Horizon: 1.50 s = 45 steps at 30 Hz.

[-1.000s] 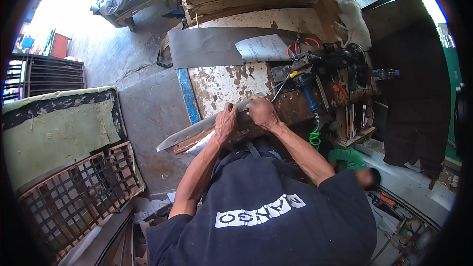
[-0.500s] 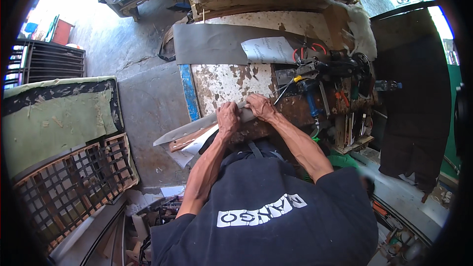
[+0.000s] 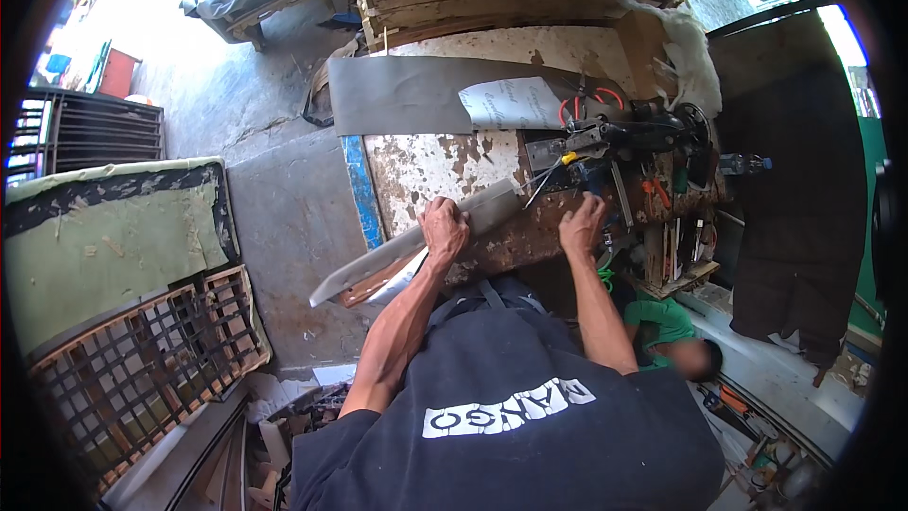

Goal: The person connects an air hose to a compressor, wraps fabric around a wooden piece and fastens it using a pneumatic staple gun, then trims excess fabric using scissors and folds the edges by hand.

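My left hand (image 3: 445, 227) is closed on a long strip of grey material (image 3: 372, 267), which lies slanting along the bench's front with a brown wooden piece (image 3: 374, 286) and a white sheet (image 3: 407, 276) beneath it. My right hand (image 3: 583, 225) is off the strip, fingers bent but apart, just below a blue air tool (image 3: 591, 175); whether it touches the tool is unclear. Thin pointed tools with a yellow grip (image 3: 568, 158) lie beside the strip's upper end.
The worn bench (image 3: 407, 170) carries a grey sheet (image 3: 388, 95), white paper (image 3: 501, 102), a black machine (image 3: 662, 137) and a plastic bottle (image 3: 742, 164). A person in green (image 3: 662, 326) is low at right. An upholstered frame (image 3: 113, 237) stands left; dark fabric (image 3: 785, 208) hangs right.
My right hand has left the strip and moved right toward the blue tool. My left hand stays on the strip, whose lower end now sits slightly farther right.
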Tool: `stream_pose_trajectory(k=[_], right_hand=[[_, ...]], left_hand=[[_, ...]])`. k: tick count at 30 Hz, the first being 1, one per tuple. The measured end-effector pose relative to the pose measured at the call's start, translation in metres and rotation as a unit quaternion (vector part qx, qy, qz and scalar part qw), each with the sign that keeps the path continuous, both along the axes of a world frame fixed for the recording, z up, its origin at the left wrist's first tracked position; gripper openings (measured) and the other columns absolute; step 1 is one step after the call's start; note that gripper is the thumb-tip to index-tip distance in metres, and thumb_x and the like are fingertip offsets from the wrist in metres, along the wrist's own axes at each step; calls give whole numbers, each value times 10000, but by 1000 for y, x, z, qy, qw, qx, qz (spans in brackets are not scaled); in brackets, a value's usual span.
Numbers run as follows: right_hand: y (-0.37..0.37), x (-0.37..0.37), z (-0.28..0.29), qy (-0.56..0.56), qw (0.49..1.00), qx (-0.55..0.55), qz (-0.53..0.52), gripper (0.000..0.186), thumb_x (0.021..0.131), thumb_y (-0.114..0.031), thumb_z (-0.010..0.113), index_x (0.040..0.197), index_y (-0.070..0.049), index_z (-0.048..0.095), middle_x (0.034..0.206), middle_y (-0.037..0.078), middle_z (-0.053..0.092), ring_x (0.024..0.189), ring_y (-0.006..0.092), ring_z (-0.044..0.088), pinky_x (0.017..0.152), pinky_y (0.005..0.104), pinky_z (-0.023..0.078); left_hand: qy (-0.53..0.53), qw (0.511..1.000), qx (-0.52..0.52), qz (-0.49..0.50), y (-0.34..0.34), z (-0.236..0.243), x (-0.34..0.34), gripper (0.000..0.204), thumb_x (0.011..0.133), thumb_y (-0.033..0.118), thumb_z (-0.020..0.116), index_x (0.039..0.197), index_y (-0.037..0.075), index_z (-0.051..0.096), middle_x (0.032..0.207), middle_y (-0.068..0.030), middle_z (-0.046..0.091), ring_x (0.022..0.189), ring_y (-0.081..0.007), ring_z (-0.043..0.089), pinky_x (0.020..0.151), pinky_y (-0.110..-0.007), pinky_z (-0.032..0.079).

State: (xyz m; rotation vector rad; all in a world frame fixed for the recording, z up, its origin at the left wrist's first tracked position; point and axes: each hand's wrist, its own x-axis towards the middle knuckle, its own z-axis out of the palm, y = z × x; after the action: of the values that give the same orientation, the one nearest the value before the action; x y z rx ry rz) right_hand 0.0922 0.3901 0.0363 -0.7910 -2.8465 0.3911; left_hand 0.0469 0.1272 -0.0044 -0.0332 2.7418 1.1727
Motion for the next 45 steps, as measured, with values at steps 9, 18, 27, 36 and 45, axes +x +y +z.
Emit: stream_pose_trajectory(k=[9, 18, 27, 36, 45], right_hand=[[65, -20, -13, -87, 996, 35, 4, 565, 752, -112, 712, 1249, -21, 458, 1128, 302, 583, 1091, 449, 557, 956, 491, 446], [-15, 25, 39, -66, 983, -150, 80, 321, 813, -309, 635, 844, 6, 691, 797, 325, 649, 819, 482, 664, 714, 511, 538], [-105, 8, 32, -124, 953, -267, 65, 357, 763, -281, 647, 923, 37, 651, 810, 300, 657, 866, 478, 664, 739, 509, 524], [-108, 19, 37, -81, 949, -300, 57, 337, 764, -278, 646, 930, 14, 663, 830, 296, 660, 878, 475, 658, 751, 500, 529], [-114, -7, 42, -119, 944, -283, 121, 326, 764, -222, 611, 1009, -13, 665, 876, 273, 677, 904, 450, 663, 788, 480, 535]], left_hand=[[-49, 999, 7, 21, 13, -2, -12, 157, 746, 178, 736, 774, 52, 647, 973, -104, 600, 1018, -309, 536, 896, -455, 378], [-56, 998, 13, 26, 13, 5, -12, 157, 753, 178, 722, 797, 41, 660, 996, -109, 600, 1027, -315, 532, 914, -459, 377], [-23, 1000, -14, -12, 9, -2, -13, 192, 767, 203, 722, 837, 39, 651, 1009, -126, 603, 1027, -305, 535, 882, -455, 388], [31, 995, -28, -95, -6, -16, -7, 222, 816, 184, 664, 935, 13, 589, 1008, -164, 578, 1015, -343, 512, 864, -470, 388], [-2, 999, -27, -46, 5, -9, -5, 202, 814, 159, 668, 924, 7, 592, 1012, -172, 541, 1016, -344, 504, 862, -481, 377]])
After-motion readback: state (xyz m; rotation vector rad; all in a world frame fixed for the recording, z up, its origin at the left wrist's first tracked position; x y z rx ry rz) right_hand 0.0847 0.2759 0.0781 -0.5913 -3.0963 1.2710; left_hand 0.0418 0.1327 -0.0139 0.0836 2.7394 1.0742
